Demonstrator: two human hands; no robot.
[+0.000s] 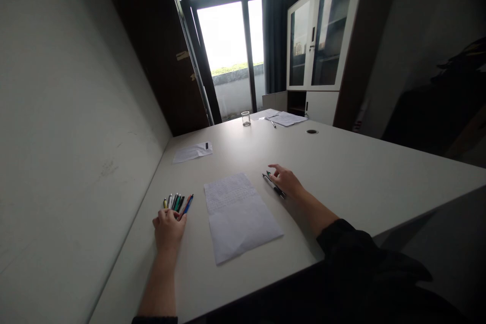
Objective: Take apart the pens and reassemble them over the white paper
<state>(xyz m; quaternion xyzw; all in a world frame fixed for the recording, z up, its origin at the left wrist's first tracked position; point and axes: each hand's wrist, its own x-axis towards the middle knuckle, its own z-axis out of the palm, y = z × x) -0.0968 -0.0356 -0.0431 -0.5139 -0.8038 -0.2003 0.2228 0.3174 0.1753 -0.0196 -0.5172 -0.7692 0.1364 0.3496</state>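
Note:
My left hand (pixel 169 228) rests on the table at the left, its fingers curled over the lower ends of a fanned-out bunch of pens (pixel 177 202). Among them are green, blue, black and pale ones. To the right of the paper, my right hand (pixel 287 181) lies beside two dark-and-silver pens (pixel 274 187). Its index finger is stretched out and the fingers are apart; the thumb is close to the pens' upper ends, whether touching I cannot tell. Between my hands lies a creased white sheet of paper (pixel 243 223), with rows of handwriting on its upper part.
The white table (pixel 341 172) meets a wall on the left. Farther back are a plastic-looking sleeve with paper (pixel 193 152), a glass jar (pixel 246 118), more papers (pixel 288 118), a single pen (pixel 274 124) and a round cable hole (pixel 312 131). A glass-doored cabinet (pixel 322 30) stands behind.

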